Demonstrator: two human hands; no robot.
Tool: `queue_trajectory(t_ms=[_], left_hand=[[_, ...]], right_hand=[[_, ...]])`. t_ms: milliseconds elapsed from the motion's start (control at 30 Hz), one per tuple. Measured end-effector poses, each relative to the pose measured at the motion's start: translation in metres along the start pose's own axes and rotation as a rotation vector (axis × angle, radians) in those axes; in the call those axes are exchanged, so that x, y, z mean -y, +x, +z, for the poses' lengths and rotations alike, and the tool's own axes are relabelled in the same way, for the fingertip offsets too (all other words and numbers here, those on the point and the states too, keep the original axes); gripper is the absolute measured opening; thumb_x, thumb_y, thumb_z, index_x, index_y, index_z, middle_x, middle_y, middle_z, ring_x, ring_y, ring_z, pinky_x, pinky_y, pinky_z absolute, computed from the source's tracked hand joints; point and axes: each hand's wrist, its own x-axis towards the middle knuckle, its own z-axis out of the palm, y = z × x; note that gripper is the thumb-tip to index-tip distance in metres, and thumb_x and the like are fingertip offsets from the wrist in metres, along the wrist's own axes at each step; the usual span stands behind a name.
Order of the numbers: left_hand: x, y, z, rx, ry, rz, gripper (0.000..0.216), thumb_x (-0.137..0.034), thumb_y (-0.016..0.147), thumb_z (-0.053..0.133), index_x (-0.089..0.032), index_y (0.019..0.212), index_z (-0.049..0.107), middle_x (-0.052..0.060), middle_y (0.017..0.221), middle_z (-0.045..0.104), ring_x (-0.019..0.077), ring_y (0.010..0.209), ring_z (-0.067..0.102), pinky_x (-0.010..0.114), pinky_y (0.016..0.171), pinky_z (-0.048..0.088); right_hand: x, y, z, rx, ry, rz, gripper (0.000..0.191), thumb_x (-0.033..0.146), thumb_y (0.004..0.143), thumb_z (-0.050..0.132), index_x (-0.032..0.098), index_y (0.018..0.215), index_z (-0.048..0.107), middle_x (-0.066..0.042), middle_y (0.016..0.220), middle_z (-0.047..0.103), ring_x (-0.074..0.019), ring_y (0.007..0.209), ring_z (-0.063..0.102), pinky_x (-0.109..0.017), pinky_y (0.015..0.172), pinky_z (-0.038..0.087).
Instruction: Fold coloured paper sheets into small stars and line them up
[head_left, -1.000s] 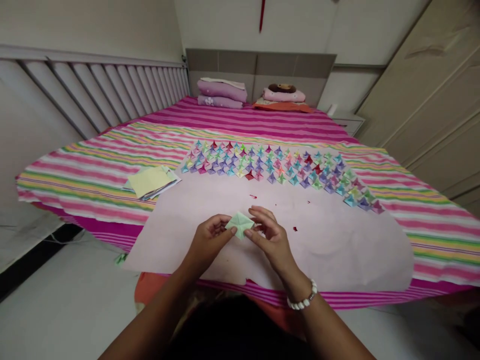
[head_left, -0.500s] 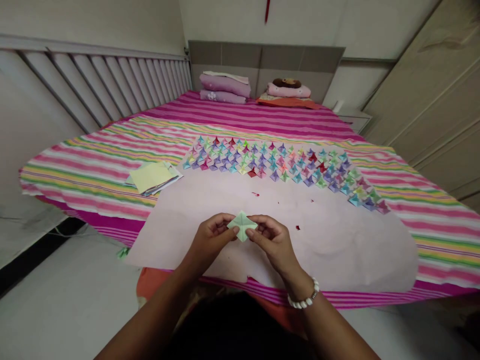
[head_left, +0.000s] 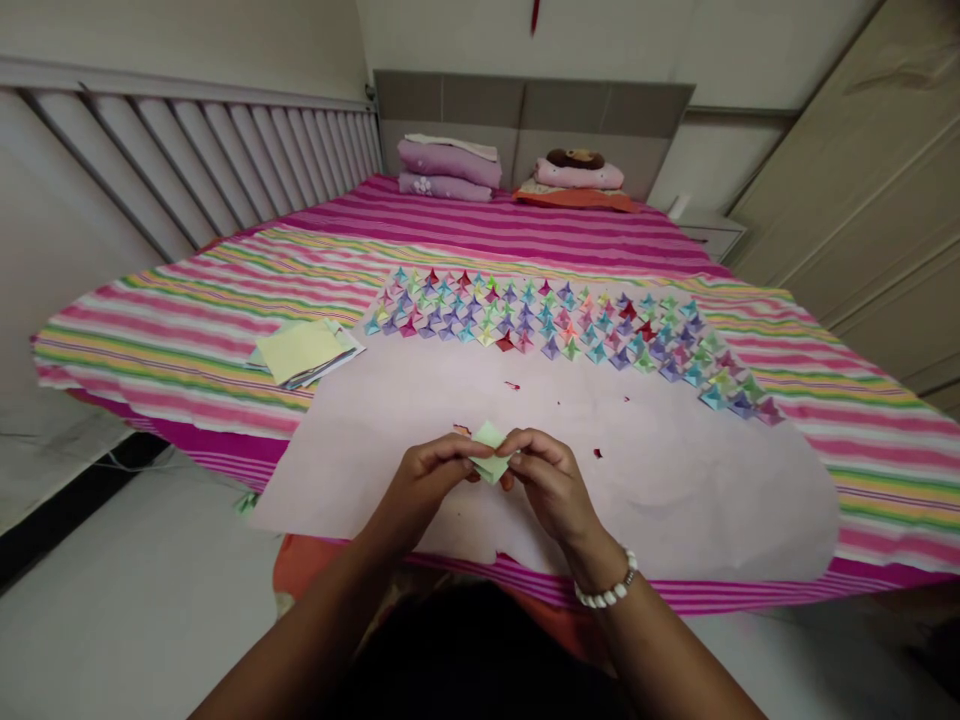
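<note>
A small pale green folded paper piece (head_left: pixel 490 450) is pinched between both hands above a large pink paper sheet (head_left: pixel 660 500) on the bed. My left hand (head_left: pixel 427 480) grips its left side with closed fingers. My right hand (head_left: pixel 551 482), with a white bead bracelet at the wrist, grips its right side. The fingers cover much of the piece.
Several rows of small coloured folded paper shapes (head_left: pixel 555 325) lie at the sheet's far edge. A stack of yellow and pale paper squares (head_left: pixel 304 352) lies at the left on the striped bedspread (head_left: pixel 187 340). Pillows (head_left: pixel 450 165) at the headboard, slatted rail left, wardrobe right.
The green piece showed its creased square face to me before; now it is folded or tilted flatter and both hands have closed over it. The view shifted slightly.
</note>
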Motion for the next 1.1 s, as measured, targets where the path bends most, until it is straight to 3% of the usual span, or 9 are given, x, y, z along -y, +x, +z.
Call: queue_trajectory(t_ms=[133,233,367,533,667,800,1100], left_hand=[[-0.003,0.0,0.003,-0.029,0.089,0.034,0.016,-0.03,0.081,0.065,-0.02,0.083,0.076,0.005,0.087,0.067,0.0174,0.085,0.058,0.03,0.08,0.045],[-0.004,0.002,0.005,-0.089,0.122,0.075,0.011,-0.027,0.073,0.073,-0.018,0.078,0.074,0.005,0.084,0.068,0.018,0.085,0.059,0.029,0.079,0.046],[-0.001,0.004,0.006,-0.132,0.057,0.059,0.015,-0.025,0.068,0.076,-0.016,0.078,0.069,0.004,0.083,0.068,0.0173,0.082,0.061,0.028,0.074,0.048],[0.007,0.005,0.003,-0.139,0.013,0.045,0.024,-0.024,0.068,0.076,-0.015,0.086,0.063,0.004,0.087,0.067,0.0158,0.083,0.062,0.027,0.074,0.048],[0.007,0.007,-0.003,-0.118,-0.009,0.025,0.022,-0.025,0.072,0.073,-0.016,0.089,0.063,0.002,0.081,0.067,0.014,0.076,0.062,0.026,0.072,0.049],[0.004,0.006,-0.006,-0.121,0.104,0.098,0.009,-0.025,0.075,0.069,-0.017,0.076,0.065,0.001,0.079,0.067,0.0124,0.073,0.061,0.024,0.07,0.049],[0.003,0.003,0.0,-0.191,0.346,0.156,0.022,-0.023,0.07,0.075,-0.021,0.092,0.074,0.003,0.091,0.073,0.0151,0.079,0.065,0.026,0.072,0.052]], right_hand=[[0.0,-0.001,0.0,0.015,-0.063,-0.018,0.009,0.026,0.078,0.061,0.02,0.08,0.068,-0.001,0.066,0.06,-0.0143,0.061,0.055,-0.029,0.062,0.043],[0.0,-0.001,0.005,-0.048,-0.111,-0.002,0.014,0.031,0.074,0.071,0.02,0.081,0.066,0.001,0.064,0.058,-0.0124,0.058,0.053,-0.026,0.057,0.042],[0.001,0.003,0.01,-0.117,-0.052,0.022,0.039,0.028,0.063,0.081,0.022,0.098,0.064,0.001,0.077,0.064,-0.0122,0.066,0.058,-0.025,0.061,0.046],[-0.002,0.007,0.008,-0.111,-0.032,0.101,0.029,0.028,0.06,0.083,0.019,0.082,0.067,0.0,0.072,0.066,-0.0117,0.063,0.057,-0.025,0.062,0.047],[-0.005,0.008,0.003,-0.146,-0.01,0.05,0.04,0.023,0.061,0.082,0.021,0.098,0.067,0.004,0.067,0.06,-0.0098,0.061,0.055,-0.023,0.06,0.045],[-0.004,0.009,0.002,-0.173,-0.028,0.024,0.052,0.022,0.064,0.081,0.023,0.112,0.063,0.005,0.068,0.06,-0.0088,0.06,0.054,-0.021,0.056,0.042],[0.005,0.006,0.007,-0.19,-0.06,0.015,0.056,0.023,0.063,0.081,0.022,0.115,0.06,0.004,0.07,0.065,-0.0096,0.06,0.054,-0.024,0.058,0.043]])
